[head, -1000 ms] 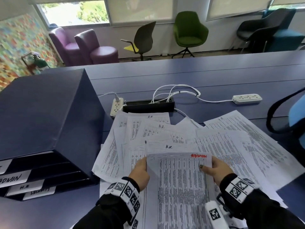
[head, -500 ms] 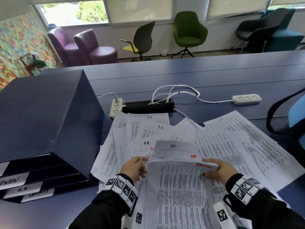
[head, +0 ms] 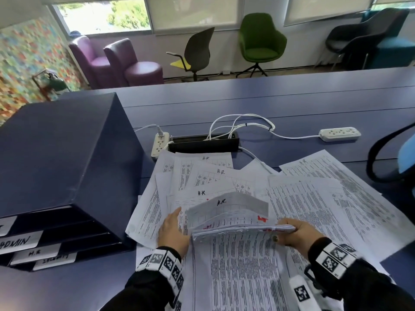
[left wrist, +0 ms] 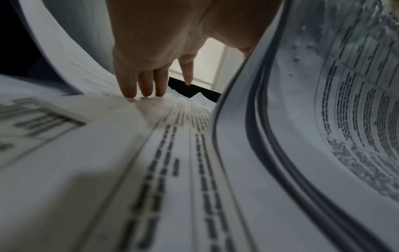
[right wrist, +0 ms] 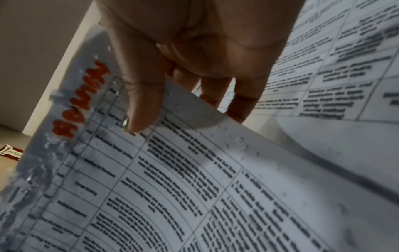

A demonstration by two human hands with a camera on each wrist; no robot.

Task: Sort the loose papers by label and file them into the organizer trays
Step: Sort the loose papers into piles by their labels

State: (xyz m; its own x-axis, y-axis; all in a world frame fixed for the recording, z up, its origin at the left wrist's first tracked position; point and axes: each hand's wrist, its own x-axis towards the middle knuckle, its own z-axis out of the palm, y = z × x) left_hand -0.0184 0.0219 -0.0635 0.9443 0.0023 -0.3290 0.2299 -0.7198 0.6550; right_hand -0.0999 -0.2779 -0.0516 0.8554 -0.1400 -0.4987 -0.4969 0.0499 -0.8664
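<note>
Loose printed papers [head: 314,198] lie fanned over the blue table, several marked H.R. at the top. My right hand [head: 292,232] pinches the upper right corner of a stack of sheets [head: 242,261], thumb [right wrist: 140,102] on top beside the red ADMIN label [right wrist: 79,100]. The stack's far edge is lifted and bent towards me, baring an H.R. sheet [head: 226,207] behind it. My left hand [head: 174,227] lies left of the stack with straight fingers [left wrist: 142,81], their tips touching a sheet [left wrist: 172,170]. The dark blue organizer [head: 56,153] stands at the left; its trays bear the labels ADMIN [head: 15,242] and H.R [head: 36,252].
Behind the papers are a black cable box [head: 202,142], two white power strips [head: 159,143] [head: 339,134] and looped white cables [head: 242,126]. A blue chair [head: 402,158] stands at the right table edge. Several chairs stand beyond the table.
The far edge of the ADMIN stack rose and bent back towards me, uncovering the H.R. sheet. My left hand let go of the stack's left corner and now lies straight-fingered on the papers.
</note>
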